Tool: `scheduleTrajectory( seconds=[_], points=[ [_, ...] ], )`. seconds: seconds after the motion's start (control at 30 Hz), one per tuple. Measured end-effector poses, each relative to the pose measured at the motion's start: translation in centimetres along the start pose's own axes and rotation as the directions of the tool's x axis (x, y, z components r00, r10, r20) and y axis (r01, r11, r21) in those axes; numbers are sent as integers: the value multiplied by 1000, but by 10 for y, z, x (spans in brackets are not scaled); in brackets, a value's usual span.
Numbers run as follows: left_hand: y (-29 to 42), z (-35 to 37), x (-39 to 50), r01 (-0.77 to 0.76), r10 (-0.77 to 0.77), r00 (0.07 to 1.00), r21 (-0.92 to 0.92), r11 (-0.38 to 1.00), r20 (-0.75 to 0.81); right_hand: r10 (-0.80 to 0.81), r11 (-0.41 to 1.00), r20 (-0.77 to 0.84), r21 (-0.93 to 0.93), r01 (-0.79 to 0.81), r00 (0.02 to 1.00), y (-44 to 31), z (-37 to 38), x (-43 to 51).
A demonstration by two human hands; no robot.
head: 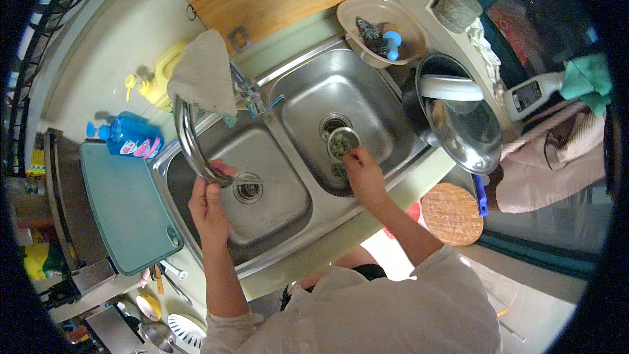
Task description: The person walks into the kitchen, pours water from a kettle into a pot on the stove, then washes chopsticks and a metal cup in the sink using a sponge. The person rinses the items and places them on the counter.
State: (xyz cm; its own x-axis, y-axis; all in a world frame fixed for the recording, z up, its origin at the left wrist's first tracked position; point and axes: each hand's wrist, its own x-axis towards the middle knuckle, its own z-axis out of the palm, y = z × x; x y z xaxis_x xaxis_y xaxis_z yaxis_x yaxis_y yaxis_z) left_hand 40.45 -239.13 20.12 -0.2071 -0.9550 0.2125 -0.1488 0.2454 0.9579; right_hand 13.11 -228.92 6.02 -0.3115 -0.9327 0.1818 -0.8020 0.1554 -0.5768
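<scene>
My left hand [210, 209] grips the end of the chrome faucet spout [189, 145] over the left basin [280, 206]. A thin stream of water seems to leave the spout beside the left drain [247, 189]. My right hand [364, 177] holds a small round sink strainer [344, 143] by its rim, above the right basin [319, 93]. Green food scraps lie in the strainer. It partly covers the right drain [335, 122]. A beige cloth [204, 71] drapes over the upper faucet.
A beige plastic tub [351, 10] with a scouring pad and blue-handled brush stands behind the right basin. Stacked pots and a metal lid [462, 132] sit to the right. A blue soap bottle [130, 135], yellow pump bottle [157, 83] and green cutting board [128, 206] are at left.
</scene>
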Motion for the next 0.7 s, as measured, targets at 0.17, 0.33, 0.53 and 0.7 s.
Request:
scheduleTrajectory(
  seconds=[0.17,0.33,0.53,0.7],
  points=[
    [-12,-14,4,-29,40,991,91,995,-131,-6,991,-52,-133,-1,999,23,35,-58],
    [-32,-21,9,-163,161,983,-12,987,-92,-2,986,-81,-164,-11,997,16,38,-57],
    [-56,-28,20,-168,143,977,-159,973,-158,-14,987,-92,-163,-1,996,8,38,-68],
    [-52,-12,4,-193,197,934,45,980,-298,-37,999,-270,6,40,962,11,42,-70]
  ],
)
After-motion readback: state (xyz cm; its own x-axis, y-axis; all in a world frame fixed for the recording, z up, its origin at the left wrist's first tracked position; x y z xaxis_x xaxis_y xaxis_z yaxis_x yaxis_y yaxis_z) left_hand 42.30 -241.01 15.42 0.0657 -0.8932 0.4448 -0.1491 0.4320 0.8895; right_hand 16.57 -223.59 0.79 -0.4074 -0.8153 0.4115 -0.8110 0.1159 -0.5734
